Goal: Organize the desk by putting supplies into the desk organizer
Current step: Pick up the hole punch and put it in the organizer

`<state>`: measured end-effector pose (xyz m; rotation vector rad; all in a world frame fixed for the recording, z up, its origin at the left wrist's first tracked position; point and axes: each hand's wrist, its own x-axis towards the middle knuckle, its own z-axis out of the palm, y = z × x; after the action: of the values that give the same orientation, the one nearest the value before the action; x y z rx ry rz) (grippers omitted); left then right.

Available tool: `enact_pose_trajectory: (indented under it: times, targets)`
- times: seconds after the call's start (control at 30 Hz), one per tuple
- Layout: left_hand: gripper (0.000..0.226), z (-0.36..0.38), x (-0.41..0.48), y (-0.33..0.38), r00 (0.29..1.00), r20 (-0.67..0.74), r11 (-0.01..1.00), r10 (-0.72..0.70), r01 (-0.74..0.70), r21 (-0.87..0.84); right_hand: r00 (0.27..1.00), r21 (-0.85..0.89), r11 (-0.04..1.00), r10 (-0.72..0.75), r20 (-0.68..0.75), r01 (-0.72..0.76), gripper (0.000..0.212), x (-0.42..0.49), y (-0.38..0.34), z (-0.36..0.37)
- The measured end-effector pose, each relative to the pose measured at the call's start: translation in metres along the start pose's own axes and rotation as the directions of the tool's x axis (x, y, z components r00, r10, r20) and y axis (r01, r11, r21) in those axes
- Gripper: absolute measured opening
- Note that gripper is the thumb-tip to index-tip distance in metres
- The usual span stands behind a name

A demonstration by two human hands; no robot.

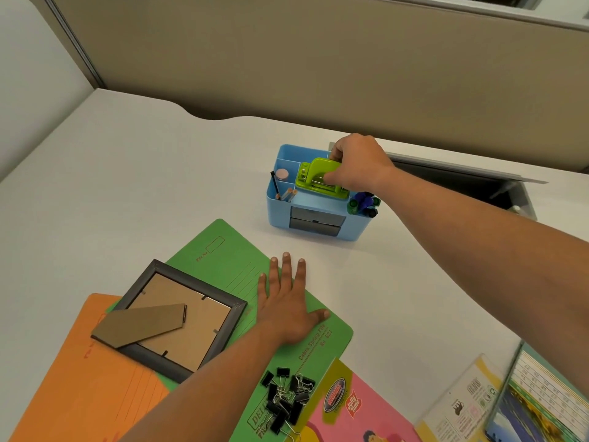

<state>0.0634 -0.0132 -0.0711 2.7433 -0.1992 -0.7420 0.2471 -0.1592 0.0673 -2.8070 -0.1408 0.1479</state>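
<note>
Desk organizer [274,216], blue, sits beneath my right hand [357,164], whose fingers curl round a green hole punch [314,177] at its top. Left of that grip, pencils [286,194] stand in a slot. Just nearer than it, markers [364,204] fill a corner pocket. My left hand [287,311] lies flat, fingers spread, on a green folder [223,260].

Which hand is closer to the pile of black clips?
Left. The left hand lies flat on the green folder, close to the black clips. The right hand is much farther away, gripping the green hole punch at the blue organizer.
</note>
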Motion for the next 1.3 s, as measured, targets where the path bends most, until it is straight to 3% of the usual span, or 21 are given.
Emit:
enact_pose_trajectory:
  times: [1.07,1.17,1.3]
  targets:
    - [0.105,0.001,0.001,-0.001,1.0,0.003,1.0,0.008,-0.008,-0.002,0.997,-0.045,0.997,-0.063,0.041,0.065,0.032,0.006,0.008,0.003]
    - [0.105,0.001,0.001,-0.001,1.0,0.009,1.0,0.009,-0.009,-0.002,0.997,0.06,0.996,-0.069,-0.029,0.071,0.037,0.003,0.012,0.001]
    - [0.105,0.001,0.0,-0.001,1.0,0.012,1.0,0.009,-0.009,0.001,0.964,0.323,0.943,0.01,-0.265,0.079,0.029,-0.011,0.019,-0.017]
